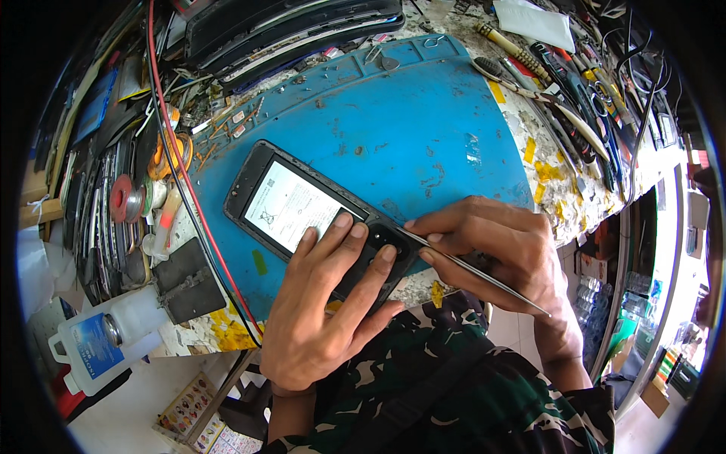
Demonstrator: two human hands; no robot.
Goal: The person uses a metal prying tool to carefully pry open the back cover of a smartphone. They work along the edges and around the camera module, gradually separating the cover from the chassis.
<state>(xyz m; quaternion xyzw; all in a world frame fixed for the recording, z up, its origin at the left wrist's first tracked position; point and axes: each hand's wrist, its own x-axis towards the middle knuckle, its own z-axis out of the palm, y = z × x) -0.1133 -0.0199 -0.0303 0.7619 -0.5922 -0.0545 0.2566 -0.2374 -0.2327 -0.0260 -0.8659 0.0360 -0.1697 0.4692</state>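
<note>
While the work on the dark phone (314,213) is in hand, its casing is partly exposed: a white printed panel (291,198) shows within the dark frame, and no cover lies over that part. This much appears done. The work at the phone's right-hand end, where a slim metal tool (491,281) meets or nearly meets the frame, appears unfinished; no part is seen lifted clear of that end, and the amount left cannot be judged further, since fingers hide much of the surface.

The phone lies on the blue mat (393,129), close to the mat's near edge and set obliquely, one end toward the mat's left edge, the other reaching the near edge beside the strip of bare workbench (425,293).

The left hand (316,321) comes in from below with its palm down and fingers spread; the fingertips rest on the panel and on the black lens housing, the thumb lying by the phone's near side. It grips nothing and appears to steady the phone. The right hand (507,242) comes in from the lower right, wrist bent inward, fingers curled; it pinches the tool between thumb and fingers, the shaft slanting down to the right past the palm. Whether the tool's working tip touches the phone cannot be told.
</note>
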